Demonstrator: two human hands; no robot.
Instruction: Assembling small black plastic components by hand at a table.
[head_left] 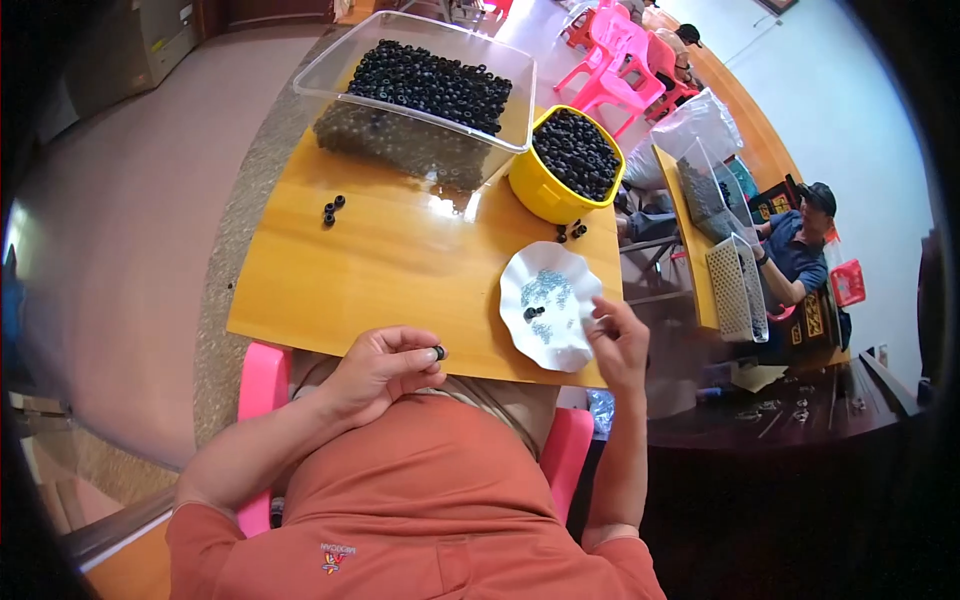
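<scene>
My left hand [392, 362] pinches a small black ring-shaped part [439, 353] between thumb and fingers, just over the table's near edge. At the right rim of a white scalloped plate [520, 275] is my right hand [620, 342], its fingers curled together; whether anything small is between them I cannot make out. Small clear bluish pieces [548, 290] are scattered on the plate, and a couple of black parts [534, 313] lie among them.
A clear plastic bin [500, 150] of black parts stands at the back, beside a yellow tub [540, 190] heaped with similar ones. Loose black parts [330, 212] lie on the wooden table [400, 260]. At right, another person [800, 245] sits by a white perforated basket [735, 290].
</scene>
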